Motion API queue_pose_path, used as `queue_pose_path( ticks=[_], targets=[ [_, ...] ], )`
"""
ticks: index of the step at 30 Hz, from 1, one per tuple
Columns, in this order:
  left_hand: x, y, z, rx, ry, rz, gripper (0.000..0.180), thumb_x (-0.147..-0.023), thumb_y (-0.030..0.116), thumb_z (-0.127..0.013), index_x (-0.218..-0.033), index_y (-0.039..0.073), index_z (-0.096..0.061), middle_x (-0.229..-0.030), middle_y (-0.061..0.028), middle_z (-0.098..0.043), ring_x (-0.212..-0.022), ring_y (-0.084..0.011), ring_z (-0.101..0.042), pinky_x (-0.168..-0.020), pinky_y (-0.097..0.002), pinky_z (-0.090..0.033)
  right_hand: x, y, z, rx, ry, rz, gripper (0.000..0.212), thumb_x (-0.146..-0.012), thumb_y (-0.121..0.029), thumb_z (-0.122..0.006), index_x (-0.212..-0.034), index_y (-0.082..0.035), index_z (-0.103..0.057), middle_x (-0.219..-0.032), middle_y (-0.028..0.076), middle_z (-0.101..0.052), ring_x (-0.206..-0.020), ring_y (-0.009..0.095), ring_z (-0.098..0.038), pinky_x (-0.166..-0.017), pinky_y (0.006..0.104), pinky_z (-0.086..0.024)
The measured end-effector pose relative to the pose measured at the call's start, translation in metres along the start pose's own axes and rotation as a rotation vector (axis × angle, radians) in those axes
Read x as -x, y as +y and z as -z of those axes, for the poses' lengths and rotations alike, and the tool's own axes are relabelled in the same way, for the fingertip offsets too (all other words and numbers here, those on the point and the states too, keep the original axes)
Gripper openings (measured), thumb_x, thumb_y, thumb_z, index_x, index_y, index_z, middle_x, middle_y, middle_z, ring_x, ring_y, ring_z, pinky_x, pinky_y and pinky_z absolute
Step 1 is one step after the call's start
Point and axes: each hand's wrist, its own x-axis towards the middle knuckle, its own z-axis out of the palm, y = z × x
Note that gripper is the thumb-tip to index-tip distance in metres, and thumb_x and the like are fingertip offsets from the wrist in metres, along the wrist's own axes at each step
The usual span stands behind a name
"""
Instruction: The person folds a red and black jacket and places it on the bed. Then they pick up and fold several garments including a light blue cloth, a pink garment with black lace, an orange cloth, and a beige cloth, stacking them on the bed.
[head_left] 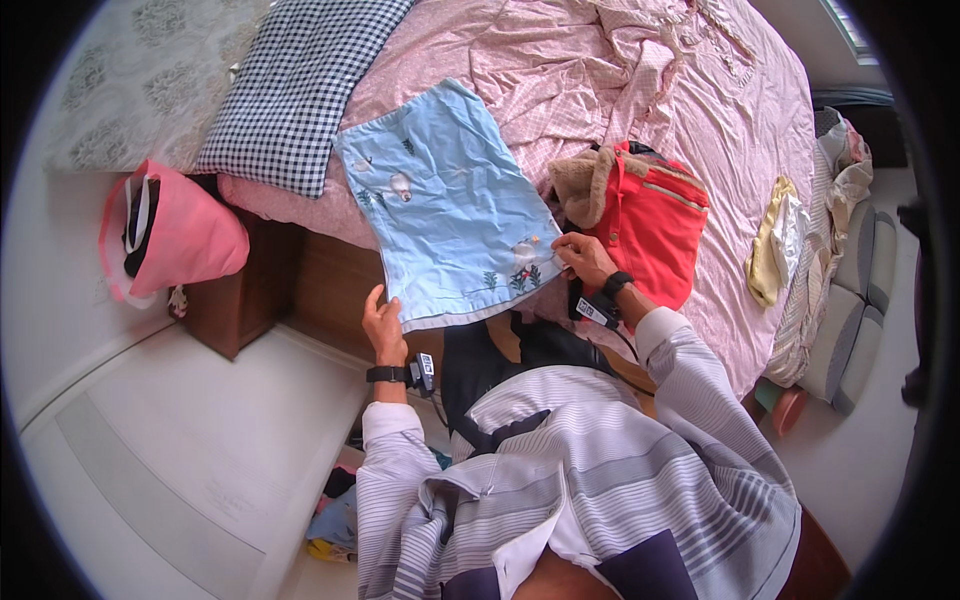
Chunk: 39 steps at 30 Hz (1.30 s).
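Observation:
A light blue pillowcase (440, 180) with printed white animals and green sprigs lies spread over the near edge of the bed, its white-edged near side reaching past the mattress toward me. At its near left corner, my left hand (383, 330) is closed on the cloth between thumb and fingers. The near right corner is pinched in my right hand (588, 258), with the fingers bent over the edge. Just beyond that hand lies a red garment (655, 225) with a brown fleecy lining and a zip.
A black-and-white checked pillow (290, 90) lies left of the cloth on the pink bedding (740, 160). A pink bag (195, 235) hangs over a brown wooden cabinet (235, 300). Yellow cloth (768, 245) and grey cushions (850, 270) are at the right. A white panel (210, 460) stands lower left.

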Motion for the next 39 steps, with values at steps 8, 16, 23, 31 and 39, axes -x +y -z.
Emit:
queue_pose_path(
  ticks=[8,16,23,31,39],
  targets=[
    [-0.112,0.125,-0.007,0.369,-0.203,0.019,0.025,-0.095,0.007,-0.061,-0.118,-0.003,-0.062,-0.109,-0.0097,-0.066,-0.099,-0.0187,-0.065,-0.084,-0.0331,-0.054,-0.091,-0.157,0.024,-0.101,0.181,0.221,0.032,-0.099,-0.025,-0.058,-0.119,-0.001,-0.064,-0.096,0.008,-0.068,-0.079,0.014,-0.064,-0.068,0.0304,-0.057],
    [-0.172,0.116,-0.026,0.339,-0.138,0.028,0.037,-0.1,0.024,-0.06,-0.128,0.001,-0.051,-0.114,-0.0141,-0.062,-0.096,-0.0251,-0.065,-0.078,-0.0409,-0.057,-0.161,-0.137,-0.005,-0.16,0.313,0.154,0.043,-0.098,-0.028,-0.059,-0.129,0.002,-0.054,-0.099,0.011,-0.069,-0.088,0.018,-0.069,-0.069,0.0329,-0.059],
    [-0.098,0.0,0.017,0.209,-0.092,0.219,0.033,-0.099,0.022,-0.063,-0.124,0.001,-0.058,-0.1,-0.0106,-0.067,-0.08,-0.0188,-0.069,-0.064,-0.03,-0.058,-0.146,-0.047,-0.061,-0.001,0.091,0.005,0.036,-0.098,-0.022,-0.06,-0.124,0.003,-0.059,-0.098,0.012,-0.07,-0.086,0.018,-0.071,-0.067,0.0309,-0.058],
    [0.022,-0.052,0.081,-0.092,0.007,0.206,0.029,-0.099,0.021,-0.063,-0.119,0.001,-0.062,-0.097,-0.0112,-0.068,-0.079,-0.018,-0.069,-0.064,-0.0283,-0.056,-0.233,-0.069,-0.042,-0.175,0.291,-0.047,0.05,-0.096,-0.021,-0.063,-0.139,0.0,-0.048,-0.104,0.016,-0.069,-0.09,0.023,-0.069,-0.069,0.0328,-0.059],
    [0.167,-0.117,0.134,-0.01,0.358,0.181,0.029,-0.098,0.022,-0.063,-0.116,-0.001,-0.063,-0.093,-0.0097,-0.07,-0.076,-0.0158,-0.07,-0.062,-0.0273,-0.056,-0.11,-0.003,-0.105,-0.02,-0.284,0.215,0.031,-0.099,-0.019,-0.059,-0.121,0.002,-0.062,-0.096,0.011,-0.069,-0.082,0.017,-0.069,-0.066,0.0301,-0.058]
  ],
)
